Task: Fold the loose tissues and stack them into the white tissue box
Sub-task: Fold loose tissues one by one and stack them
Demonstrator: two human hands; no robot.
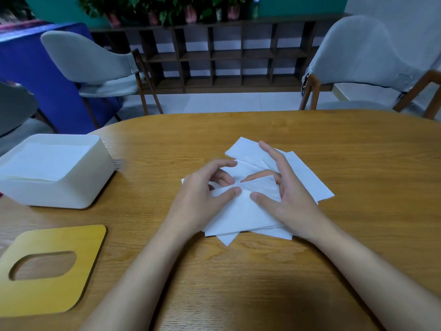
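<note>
Loose tissues lie fanned to the right of the white tissue box, well apart, with bare tabletop between. My left hand and right hand both pinch the top tissue at its raised fold. The box is open, with folded tissues inside. A yellow lid lies flat in front of it.

free: table between tissue pile and white box | box uncovered | lid flat near-left
</note>
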